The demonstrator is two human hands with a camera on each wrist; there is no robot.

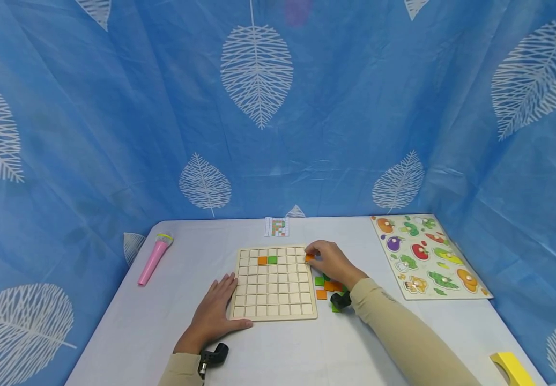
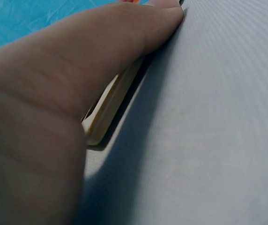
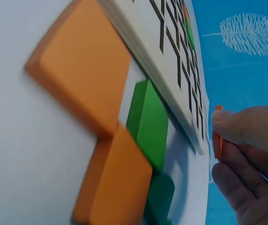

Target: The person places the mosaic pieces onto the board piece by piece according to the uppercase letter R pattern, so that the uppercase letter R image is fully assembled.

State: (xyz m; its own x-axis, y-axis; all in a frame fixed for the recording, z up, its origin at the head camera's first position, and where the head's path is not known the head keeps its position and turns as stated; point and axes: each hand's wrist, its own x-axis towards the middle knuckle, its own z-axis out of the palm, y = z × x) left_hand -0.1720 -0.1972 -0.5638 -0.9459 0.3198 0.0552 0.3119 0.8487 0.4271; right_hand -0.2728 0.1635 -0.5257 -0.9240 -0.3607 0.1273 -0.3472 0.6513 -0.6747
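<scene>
A wooden grid board (image 1: 273, 295) lies on the table, with one orange tile (image 1: 262, 260) and one green tile (image 1: 272, 260) side by side in its second row. My right hand (image 1: 332, 262) pinches another orange tile (image 3: 218, 133) between thumb and fingers, just by the board's upper right edge. My left hand (image 1: 216, 310) rests against the board's left side, fingers straight and thumb stretched along the near edge. In the left wrist view the thumb (image 2: 110, 42) hides most of the board. Loose orange and green tiles (image 1: 321, 295) lie right of the board, partly under my right forearm.
Behind the board lies a small pattern card (image 1: 276, 227). A pink toy microphone (image 1: 154, 260) is at the left, a vegetable peg puzzle (image 1: 429, 257) at the right. A yellow block (image 1: 514, 367) sits near the right front edge. Blue leaf-print curtain (image 1: 335, 134) surrounds the table.
</scene>
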